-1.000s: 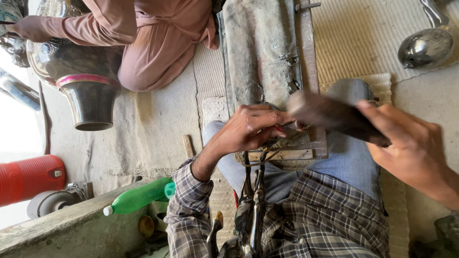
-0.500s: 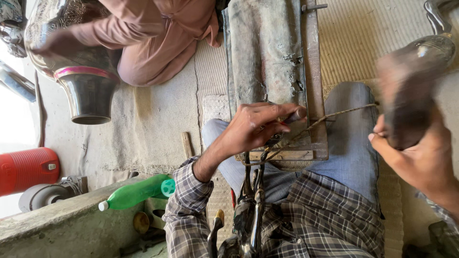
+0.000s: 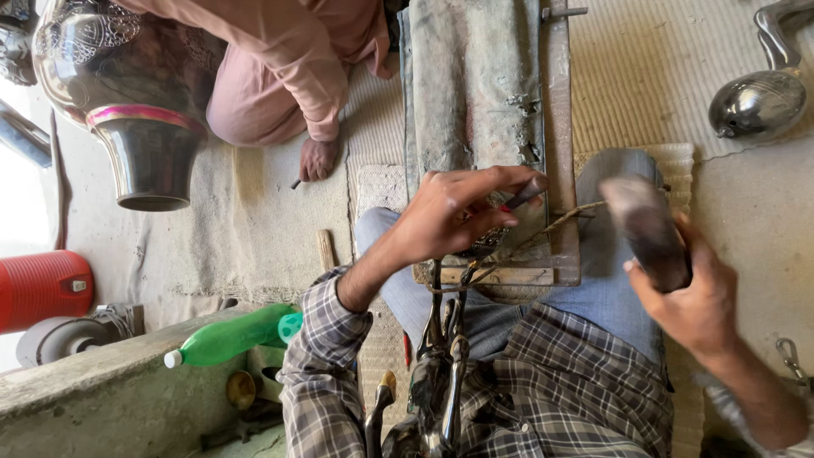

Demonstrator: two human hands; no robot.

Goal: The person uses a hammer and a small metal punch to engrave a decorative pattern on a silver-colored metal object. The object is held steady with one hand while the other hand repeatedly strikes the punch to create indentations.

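Left hand (image 3: 454,212): closed on a thin dark punch tool (image 3: 524,196), fingertips pinching its shaft, tip pointing toward 3 o'clock.
Workpiece (image 3: 485,244): small engraved metal piece directly under the left hand, resting on the wooden frame (image 3: 560,170); mostly hidden by the fingers.
Right hand (image 3: 691,297): wrapped tight around the handle of a dark mallet (image 3: 644,225), head blurred, raised at 3 o'clock of the left hand and well apart from the tool.
Frame and cloth: grey worn cloth (image 3: 471,93) stretched over the frame, running toward 12 o'clock from the hands.
Lap: blue trousers (image 3: 606,297) and checked shirt (image 3: 560,382) at 6 o'clock; dark metal stand (image 3: 441,365) between the knees.
Co-worker: seated at 11 o'clock in pink clothing (image 3: 288,59), one hand (image 3: 318,159) pressed to the floor mat.
Surroundings: large engraved metal vase (image 3: 127,93) at 10 o'clock; green plastic bottle (image 3: 233,337) at 8 o'clock; red container (image 3: 42,288) at 9 o'clock; polished metal vessel (image 3: 759,102) at 2 o'clock.
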